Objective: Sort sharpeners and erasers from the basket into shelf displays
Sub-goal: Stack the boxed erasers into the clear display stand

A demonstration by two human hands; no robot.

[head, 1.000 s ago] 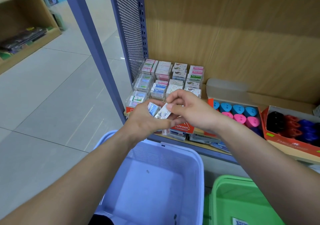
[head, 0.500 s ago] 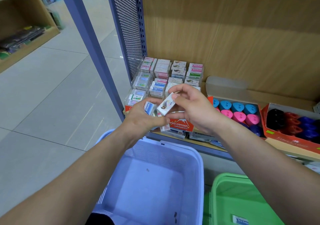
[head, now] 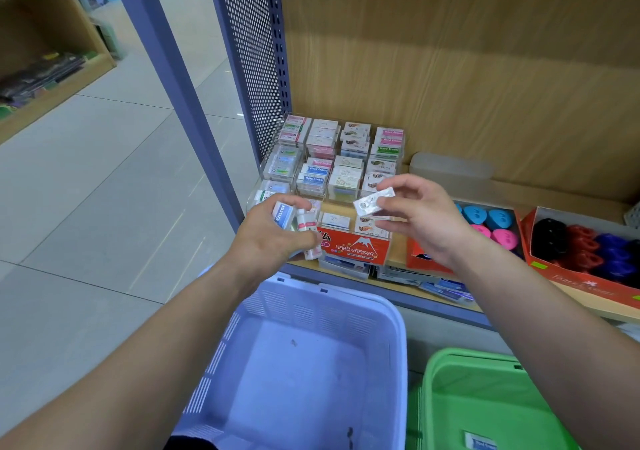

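We held one white eraser (head: 373, 202) pinched in the fingers (head: 398, 182) of our right hand (head: 420, 221), before the clear eraser display (head: 332, 169) on the shelf (head: 398, 254). Our left hand (head: 273, 238) gripped several more erasers (head: 289, 215) beside it, above the blue basket (head: 346, 293).

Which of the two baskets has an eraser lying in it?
The green basket on the right: an eraser lies on its floor; the purple basket shows only specks.
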